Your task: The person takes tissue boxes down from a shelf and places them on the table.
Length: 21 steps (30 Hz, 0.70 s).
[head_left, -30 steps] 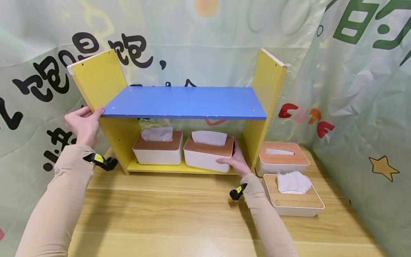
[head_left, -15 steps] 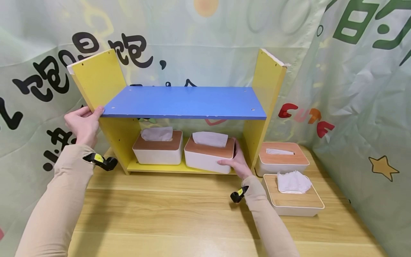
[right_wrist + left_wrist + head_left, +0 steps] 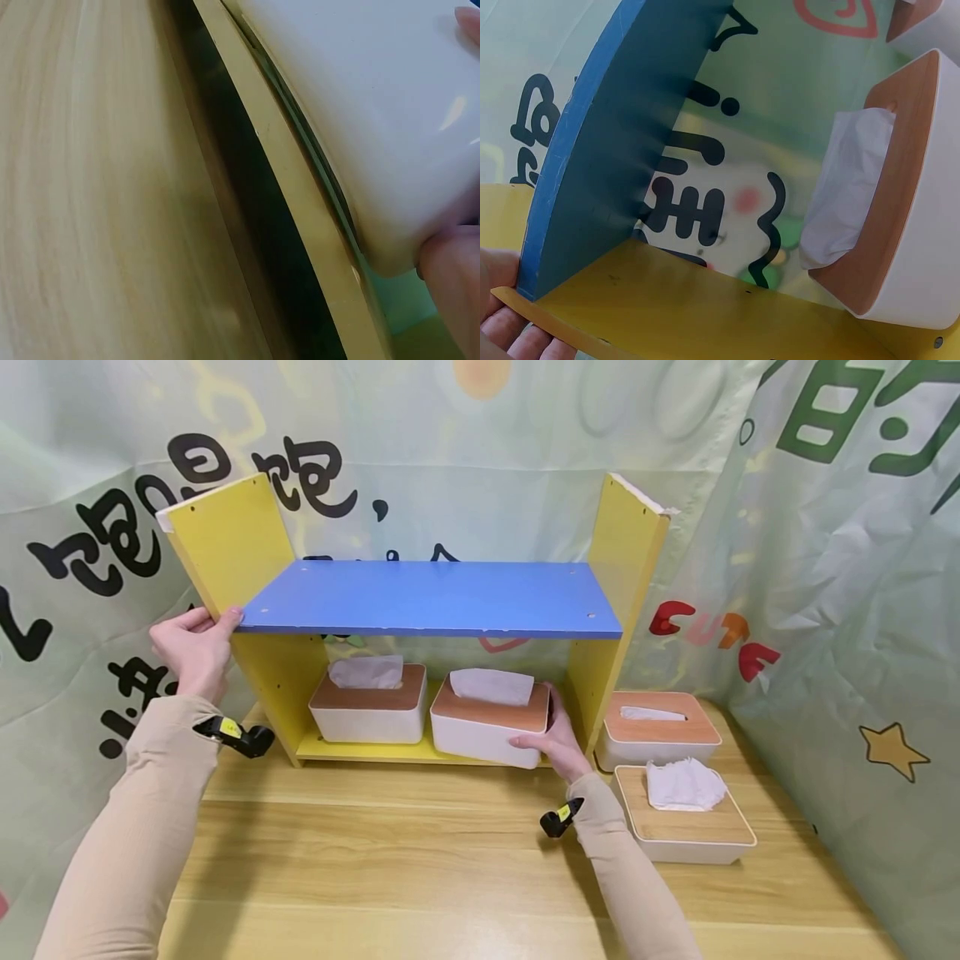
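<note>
In the head view my left hand (image 3: 193, 647) grips the front edge of the shelf's yellow left side panel (image 3: 232, 547), thumb beside the end of the blue board (image 3: 442, 597). The left wrist view shows those fingers (image 3: 526, 343) curled round the panel's outer side. My right hand (image 3: 558, 742) holds the right end of a white tissue box (image 3: 480, 737) with a brown wooden lid. This box stands at a slant on the bottom board, its right front corner out past the yellow front edge (image 3: 281, 161). A similar tissue box (image 3: 367, 724) sits to its left.
Two more tissue boxes, one at the back (image 3: 660, 752) and one nearer (image 3: 686, 852), stand on the wooden table (image 3: 390, 860) right of the shelf. A printed cloth (image 3: 480, 510) hangs behind. The shelf's right side panel (image 3: 630, 556) rises close beside my right hand.
The tissue box in my right hand has shifted slightly right and toward me, its right end coming further over the front edge. My left hand has stayed at the side panel.
</note>
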Each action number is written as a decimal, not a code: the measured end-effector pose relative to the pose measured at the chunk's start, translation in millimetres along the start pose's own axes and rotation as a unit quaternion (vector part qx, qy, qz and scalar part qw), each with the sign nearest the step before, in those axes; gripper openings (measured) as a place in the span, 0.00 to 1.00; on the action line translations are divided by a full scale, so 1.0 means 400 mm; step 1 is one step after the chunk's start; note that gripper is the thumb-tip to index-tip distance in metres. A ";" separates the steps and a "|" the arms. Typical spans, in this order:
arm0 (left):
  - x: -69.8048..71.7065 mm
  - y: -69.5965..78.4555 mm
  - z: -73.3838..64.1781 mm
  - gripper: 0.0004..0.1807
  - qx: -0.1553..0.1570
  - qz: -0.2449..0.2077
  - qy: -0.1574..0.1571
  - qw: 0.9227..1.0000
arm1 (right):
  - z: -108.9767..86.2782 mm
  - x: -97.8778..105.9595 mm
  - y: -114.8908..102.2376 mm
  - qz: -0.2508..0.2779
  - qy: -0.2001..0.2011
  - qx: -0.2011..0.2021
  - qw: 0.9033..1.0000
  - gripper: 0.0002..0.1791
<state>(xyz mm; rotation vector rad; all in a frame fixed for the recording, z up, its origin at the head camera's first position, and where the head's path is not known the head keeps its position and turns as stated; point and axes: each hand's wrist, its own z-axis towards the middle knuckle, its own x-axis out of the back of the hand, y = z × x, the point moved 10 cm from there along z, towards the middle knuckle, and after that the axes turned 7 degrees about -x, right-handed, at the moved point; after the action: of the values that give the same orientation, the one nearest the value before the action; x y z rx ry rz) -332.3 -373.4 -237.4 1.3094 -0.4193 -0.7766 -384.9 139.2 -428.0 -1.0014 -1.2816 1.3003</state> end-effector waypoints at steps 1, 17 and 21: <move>0.000 0.000 0.000 0.24 0.002 0.000 0.000 1.000 | -0.001 -0.001 -0.001 0.001 0.000 0.001 1.000 0.67; 0.000 0.000 -0.003 0.24 0.006 0.003 0.001 1.000 | -0.043 -0.007 -0.019 0.020 -0.017 -0.005 1.000 0.68; 0.001 0.000 -0.002 0.23 0.006 -0.003 0.003 1.000 | -0.055 -0.010 -0.023 0.029 -0.025 -0.001 0.999 0.68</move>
<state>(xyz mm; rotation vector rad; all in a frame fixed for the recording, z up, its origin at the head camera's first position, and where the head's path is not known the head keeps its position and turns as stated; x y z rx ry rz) -331.5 -373.0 -237.8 1.3243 -0.4169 -0.7763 -361.9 138.1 -421.1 -1.0196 -1.3001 1.3760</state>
